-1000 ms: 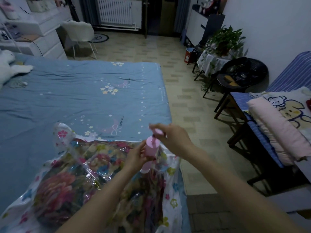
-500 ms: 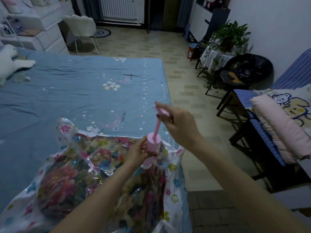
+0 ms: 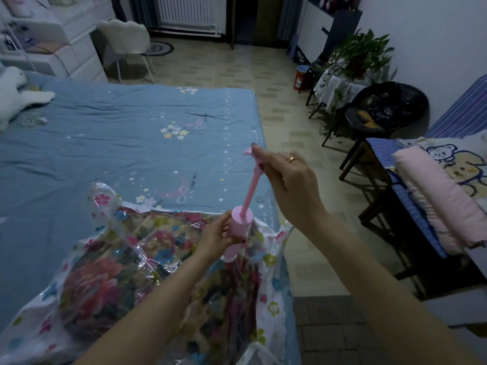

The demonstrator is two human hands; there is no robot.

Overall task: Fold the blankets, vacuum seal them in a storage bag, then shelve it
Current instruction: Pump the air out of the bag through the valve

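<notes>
You pump air from a flower-printed clear plastic storage bag [image 3: 126, 272] lying on the blue star-patterned bed [image 3: 110, 143].

Your left hand [image 3: 214, 237] grips the pink cylindrical hand pump [image 3: 239, 223], likely to keep its base seated on the bag's valve. Your right hand [image 3: 287, 180] pinches the T-handle atop the thin pink plunger rod [image 3: 250, 192], drawn well out. The floral blanket [image 3: 95, 293] sits inside, puffy. The valve is hidden beneath the pump; the bag's near edge is cut off, so its seal can't be seen.
</notes>
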